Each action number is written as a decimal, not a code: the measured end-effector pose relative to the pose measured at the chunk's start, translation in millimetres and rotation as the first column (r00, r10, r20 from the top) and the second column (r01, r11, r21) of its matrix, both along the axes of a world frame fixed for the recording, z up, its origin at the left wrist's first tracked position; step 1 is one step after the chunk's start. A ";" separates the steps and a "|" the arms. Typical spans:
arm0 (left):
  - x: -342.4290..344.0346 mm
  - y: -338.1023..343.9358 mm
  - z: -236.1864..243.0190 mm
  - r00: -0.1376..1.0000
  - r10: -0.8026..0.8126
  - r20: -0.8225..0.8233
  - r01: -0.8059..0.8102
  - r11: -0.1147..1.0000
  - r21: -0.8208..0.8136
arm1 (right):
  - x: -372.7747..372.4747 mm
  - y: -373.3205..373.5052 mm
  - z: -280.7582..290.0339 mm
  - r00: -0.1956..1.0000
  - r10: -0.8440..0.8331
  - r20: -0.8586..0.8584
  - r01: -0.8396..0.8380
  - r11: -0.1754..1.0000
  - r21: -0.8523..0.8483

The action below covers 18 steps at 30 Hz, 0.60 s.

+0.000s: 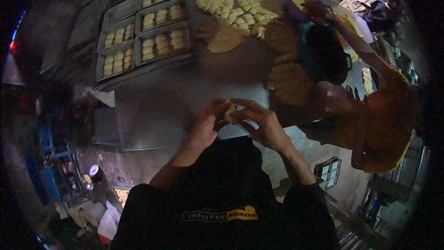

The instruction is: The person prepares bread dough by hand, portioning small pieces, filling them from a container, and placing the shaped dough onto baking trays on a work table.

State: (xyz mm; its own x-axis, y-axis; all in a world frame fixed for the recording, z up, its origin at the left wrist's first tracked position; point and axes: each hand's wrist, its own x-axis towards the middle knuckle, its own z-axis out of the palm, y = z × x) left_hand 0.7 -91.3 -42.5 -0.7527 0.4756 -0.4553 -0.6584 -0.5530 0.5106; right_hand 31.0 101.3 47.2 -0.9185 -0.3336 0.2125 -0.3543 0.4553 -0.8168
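Both my hands are close together over the near edge of the metal worktop [189,95]. Between their fingertips is a small pale piece of dough [230,112]. My left hand [208,122] grips it from the left with curled fingers. From the other side, my right hand [261,121] closes thumb and fingers on the same piece. The fingers cover part of the dough. Farther off on the table lie piles of shaped dough pieces [215,1], with a flat sheet of dough [225,40] in front of them.
At the far left, metal baking pans [138,45] hold rows of dough rolls. To the right, a co-worker in an orange top [384,120] reaches toward a purple bowl [296,7]. A dark basin [326,53] stands nearby. Brownish dough mounds [291,83] lie right of my hands.
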 end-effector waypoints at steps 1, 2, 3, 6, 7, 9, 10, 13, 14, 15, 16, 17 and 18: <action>-4.0 5.7 3.5 0.997 -0.067 0.033 0.066 0.997 0.031 | 2.1 6.6 2.0 0.999 0.005 -0.039 -0.004 1.000 0.025; -6.7 9.6 8.2 0.989 -0.134 0.063 0.130 0.989 0.063 | 5.1 7.3 1.7 0.997 0.011 -0.077 -0.008 0.999 0.050; -7.0 15.1 18.4 0.900 -0.250 -0.356 0.130 0.935 -0.329 | 9.9 12.4 3.4 0.994 -0.001 -0.107 0.010 0.996 0.088; -3.8 21.6 20.1 0.695 -0.374 -0.615 -0.111 0.789 -0.605 | 15.0 31.5 -2.4 0.954 -0.179 0.241 0.196 0.980 -0.047; -8.4 30.3 19.9 0.972 -0.153 -0.177 0.089 0.940 -0.329 | 9.6 37.7 -4.1 0.945 -0.177 0.273 0.204 0.976 -0.071; -5.0 47.4 51.1 0.755 -0.328 -0.567 -0.015 0.857 -0.515 | 4.2 53.9 -7.5 0.925 -0.160 0.343 0.214 0.968 -0.127; -6.9 54.4 65.1 0.577 -0.423 -0.699 -0.107 0.809 -0.578 | 1.1 59.8 -10.1 0.894 -0.133 0.427 0.237 0.950 -0.202; -6.3 68.4 37.6 0.591 -0.355 -0.725 -0.203 0.804 -0.559 | -8.7 80.1 -20.5 0.907 -0.099 0.410 0.213 0.946 -0.243; -5.5 70.5 24.1 0.662 -0.302 -0.686 -0.216 0.800 -0.560 | -11.1 87.6 -24.6 0.963 -0.140 0.231 0.172 0.977 -0.125; -5.1 70.9 15.9 0.724 -0.245 -0.644 -0.226 0.799 -0.558 | -9.9 89.0 -27.0 0.987 -0.157 0.038 0.157 0.988 0.007; -5.2 73.9 9.0 0.781 -0.185 -0.597 -0.236 0.797 -0.556 | -15.0 91.4 -23.7 0.972 -0.163 0.167 0.178 0.981 -0.075; -3.7 78.2 3.9 0.806 -0.150 -0.572 -0.227 0.815 -0.533 | -10.3 89.7 -22.6 0.943 -0.166 0.288 0.215 0.966 -0.147; -3.6 85.8 11.1 0.835 -0.108 -0.539 -0.225 0.828 -0.514 | -16.3 94.5 -23.9 0.994 -0.112 0.019 0.113 0.989 -0.092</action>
State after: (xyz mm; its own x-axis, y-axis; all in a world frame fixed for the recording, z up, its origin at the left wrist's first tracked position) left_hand -2.9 -5.5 -31.5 -0.9642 0.2240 -0.1421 -0.1690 -0.1060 0.9799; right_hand 14.7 195.9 23.3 -0.9520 -0.2075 0.2250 -0.2938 0.4135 -0.8618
